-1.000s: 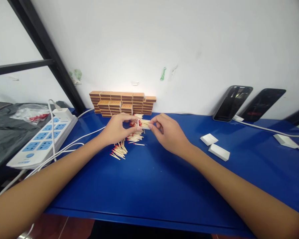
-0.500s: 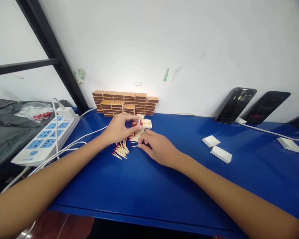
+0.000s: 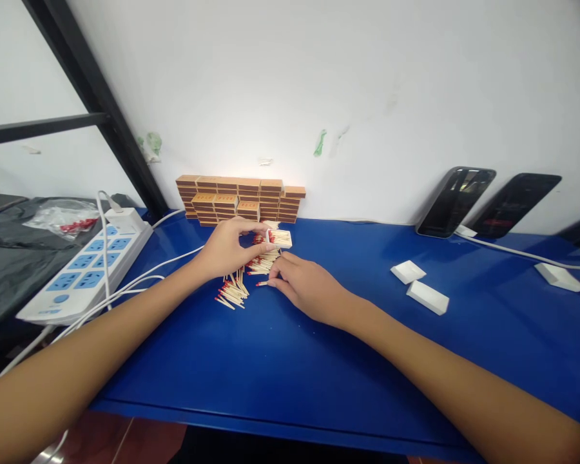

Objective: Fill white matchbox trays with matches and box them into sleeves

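Far left, a smooth white plastic power strip (image 3: pixel 84 264) lies near my left forearm, loose white cords (image 3: pixel 105 248) trailing between. Thin, red-headed wooden matches form a small heap (image 3: pixel 232 291) and, farther in, a larger pile (image 3: pixel 263 263) that my left hand (image 3: pixel 227 248) partly hides. Behind stands a stepped stack of brown matchboxes (image 3: pixel 227 188). The left grip pinches one end of a white open-topped tray (image 3: pixel 286 245), filled with matches, above the larger pile. My right hand (image 3: pixel 309 288), just in front, has its grip clenched on the tail of a single match (image 3: pixel 262 284). Farther right, two angular white pieces (image 3: pixel 428 297) sit on the glossy blue table (image 3: pixel 270 380); beyond, two dark phones (image 3: pixel 457 201) lean against the wall.
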Demonstrator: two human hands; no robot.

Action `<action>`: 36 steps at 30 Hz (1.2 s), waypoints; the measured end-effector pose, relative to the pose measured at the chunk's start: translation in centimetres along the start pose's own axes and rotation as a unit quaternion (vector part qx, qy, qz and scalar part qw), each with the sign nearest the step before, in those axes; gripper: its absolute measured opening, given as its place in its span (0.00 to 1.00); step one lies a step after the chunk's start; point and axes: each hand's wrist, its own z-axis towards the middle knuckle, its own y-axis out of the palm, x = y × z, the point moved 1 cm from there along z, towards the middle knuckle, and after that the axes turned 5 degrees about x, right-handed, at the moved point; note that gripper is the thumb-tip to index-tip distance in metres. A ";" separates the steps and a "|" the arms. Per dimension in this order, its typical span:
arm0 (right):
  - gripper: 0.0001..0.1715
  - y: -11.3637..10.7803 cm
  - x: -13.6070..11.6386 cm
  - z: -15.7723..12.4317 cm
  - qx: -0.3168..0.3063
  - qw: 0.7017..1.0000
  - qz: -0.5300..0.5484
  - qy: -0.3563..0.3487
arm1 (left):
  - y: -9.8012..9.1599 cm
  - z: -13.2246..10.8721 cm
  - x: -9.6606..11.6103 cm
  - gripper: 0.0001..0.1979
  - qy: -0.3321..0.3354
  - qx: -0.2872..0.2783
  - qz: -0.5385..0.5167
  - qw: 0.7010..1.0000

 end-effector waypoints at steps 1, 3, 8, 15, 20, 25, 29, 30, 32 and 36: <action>0.04 -0.3 0.1 0.0 0.006 1.000 0.004 -0.001 | 0.0 0.0 0.0 0.17 0.000 0.001 0.000 1.000; 0.04 -1.1 0.5 0.1 0.045 0.999 0.012 0.007 | 0.0 0.0 0.0 0.17 0.001 0.001 0.001 1.000; 0.04 -2.8 1.7 0.7 0.174 0.983 -0.001 0.060 | 0.0 -0.1 0.7 0.18 -0.002 -0.017 -0.021 1.000; 0.04 -2.6 2.3 0.6 0.182 0.982 -0.022 0.052 | 0.0 -0.3 1.7 0.19 0.014 -0.039 -0.065 0.997; 0.04 -3.1 2.5 0.6 0.209 0.977 -0.021 0.040 | 0.0 -0.2 1.4 0.19 0.000 -0.030 -0.049 0.998; 0.04 -2.7 2.2 0.6 0.244 0.969 -0.015 0.022 | -0.1 -0.1 0.6 0.18 -0.004 -0.012 -0.012 1.000; 0.03 -1.0 1.6 0.3 0.176 0.984 -0.007 0.022 | -0.2 0.1 0.1 0.18 0.002 0.018 0.019 1.000; 0.03 -0.5 1.5 0.2 0.152 0.988 -0.009 0.029 | -0.2 0.1 0.1 0.18 0.001 0.019 0.019 1.000; 0.04 0.2 1.4 0.1 0.117 0.992 -0.014 0.038 | -0.2 0.1 0.0 0.19 -0.002 0.016 0.017 1.000; 0.01 0.7 1.2 0.2 0.093 0.995 -0.030 0.036 | -0.1 0.0 0.0 0.20 0.000 0.014 0.019 1.000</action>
